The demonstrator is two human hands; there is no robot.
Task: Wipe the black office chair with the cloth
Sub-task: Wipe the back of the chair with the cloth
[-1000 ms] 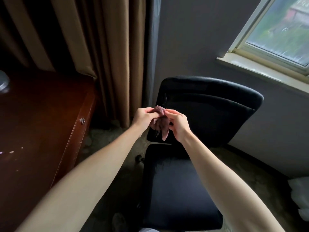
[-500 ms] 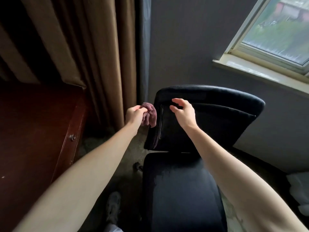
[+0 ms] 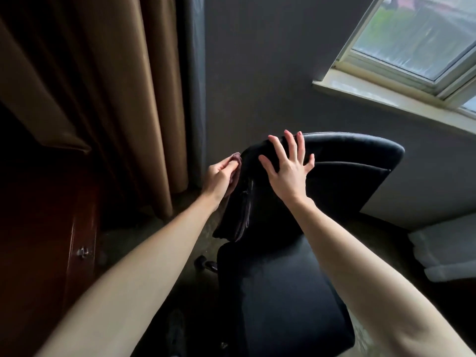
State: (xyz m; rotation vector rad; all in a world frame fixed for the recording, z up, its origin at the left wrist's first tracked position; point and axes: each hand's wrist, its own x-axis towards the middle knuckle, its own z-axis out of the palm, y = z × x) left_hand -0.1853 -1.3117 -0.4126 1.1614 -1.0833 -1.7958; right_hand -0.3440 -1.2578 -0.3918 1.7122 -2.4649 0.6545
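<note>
The black office chair faces me, its seat low in the middle and its backrest rising toward the wall. My left hand grips a small mauve cloth and holds it against the left edge of the backrest; most of the cloth is hidden behind the hand. My right hand lies with fingers spread on the top left front of the backrest, fingertips near its upper rim.
Tan curtains hang left of the chair, beside a dark wooden desk with a drawer knob. A window and sill are at the upper right. White bedding lies right of the chair. A caster shows below the seat.
Both hands held the cloth in front of the backrest; the right let go and spread flat on the backrest top, while the left carried the cloth to the backrest's left edge.
</note>
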